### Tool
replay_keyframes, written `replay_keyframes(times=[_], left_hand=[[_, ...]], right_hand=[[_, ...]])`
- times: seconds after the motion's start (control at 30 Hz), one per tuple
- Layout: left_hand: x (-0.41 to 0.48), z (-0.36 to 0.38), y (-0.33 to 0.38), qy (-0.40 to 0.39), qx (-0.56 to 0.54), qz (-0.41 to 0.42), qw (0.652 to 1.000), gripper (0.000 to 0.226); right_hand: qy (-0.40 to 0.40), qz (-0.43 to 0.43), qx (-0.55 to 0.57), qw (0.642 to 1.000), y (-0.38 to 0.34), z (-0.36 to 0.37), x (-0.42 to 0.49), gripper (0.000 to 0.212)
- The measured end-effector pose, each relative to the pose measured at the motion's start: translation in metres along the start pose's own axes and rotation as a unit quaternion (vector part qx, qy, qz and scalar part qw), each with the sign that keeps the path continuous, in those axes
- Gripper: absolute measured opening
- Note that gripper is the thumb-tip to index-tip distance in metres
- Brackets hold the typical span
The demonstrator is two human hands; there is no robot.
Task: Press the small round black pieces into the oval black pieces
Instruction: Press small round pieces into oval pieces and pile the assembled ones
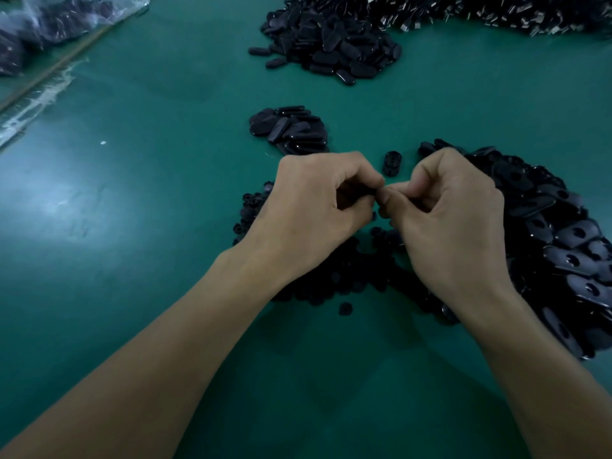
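My left hand [314,207] is curled tight, pinching a dark piece [356,194] that its fingers mostly hide. My right hand [447,220] is curled too, its thumb and forefinger pinched together right against the left's fingertips; I cannot tell what they hold. The small round pieces [334,273] are heaped on the table [159,200] under my wrists, and the oval pieces [563,233] are piled just right of my right hand.

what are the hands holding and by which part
A black piece, pinched between fingertips of the left hand and right hand; fingers hide most of it, so which part cannot be told.
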State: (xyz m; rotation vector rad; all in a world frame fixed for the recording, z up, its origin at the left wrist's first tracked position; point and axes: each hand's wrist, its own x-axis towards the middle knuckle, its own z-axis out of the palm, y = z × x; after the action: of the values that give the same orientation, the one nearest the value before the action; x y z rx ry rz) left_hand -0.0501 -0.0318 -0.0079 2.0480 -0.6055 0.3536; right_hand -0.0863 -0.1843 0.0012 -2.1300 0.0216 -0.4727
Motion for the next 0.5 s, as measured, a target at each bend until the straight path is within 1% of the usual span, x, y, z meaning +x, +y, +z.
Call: replay_keyframes(times=[0.1,0.17,0.27,0.37,0.43,0.5], left_hand=[[0.001,-0.001,-0.001,0.016,0.037,-0.001,0.999,0.015],[0.002,-0.003,-0.003,0.027,0.041,-0.008,0.999,0.015],[0.004,-0.003,-0.005,0.032,0.044,-0.017,0.998,0.017],[0.004,-0.003,-0.006,0.033,0.007,-0.044,0.998,0.019],[0.004,-0.002,-0.005,0.029,-0.020,-0.059,0.998,0.024],[0.003,-0.002,-0.003,0.011,-0.061,-0.070,0.996,0.029]], right_hand=[[-0.014,0.001,0.034,0.999,-0.002,0.001,-0.001,0.038],[-0.030,-0.011,0.045,0.998,-0.003,0.002,-0.003,0.037],[-0.054,-0.028,0.046,0.997,-0.002,0.004,-0.003,0.027],[-0.040,-0.047,0.035,0.997,0.001,0.005,-0.002,0.020],[-0.018,-0.073,0.005,0.997,0.004,0.004,0.000,0.022],[-0.012,-0.093,-0.033,0.995,0.007,0.003,0.003,0.025]])
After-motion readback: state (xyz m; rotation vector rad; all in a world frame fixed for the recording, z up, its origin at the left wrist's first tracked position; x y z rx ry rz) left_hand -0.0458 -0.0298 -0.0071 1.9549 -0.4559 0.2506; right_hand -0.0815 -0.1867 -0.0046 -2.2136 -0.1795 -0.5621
